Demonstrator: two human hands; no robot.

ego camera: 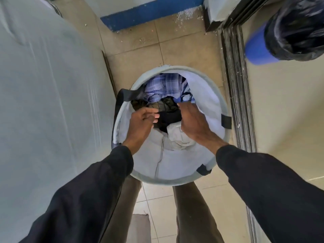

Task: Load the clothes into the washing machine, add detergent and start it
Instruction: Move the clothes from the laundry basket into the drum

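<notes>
Tiled floor (184, 41); both hands half-open inside laundry basket (217, 95), over clothes (168, 109).

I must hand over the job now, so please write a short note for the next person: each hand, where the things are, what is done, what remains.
Left hand: in the laundry basket, fingers at the dark clothes; grip unclear.
Right hand: open, on the pile beside the white garment.
The checked shirt lies at the basket's far side.
Basket stands on the floor, still full.
Done: nothing visible. Left: load clothes, add detergent, start.
</notes>
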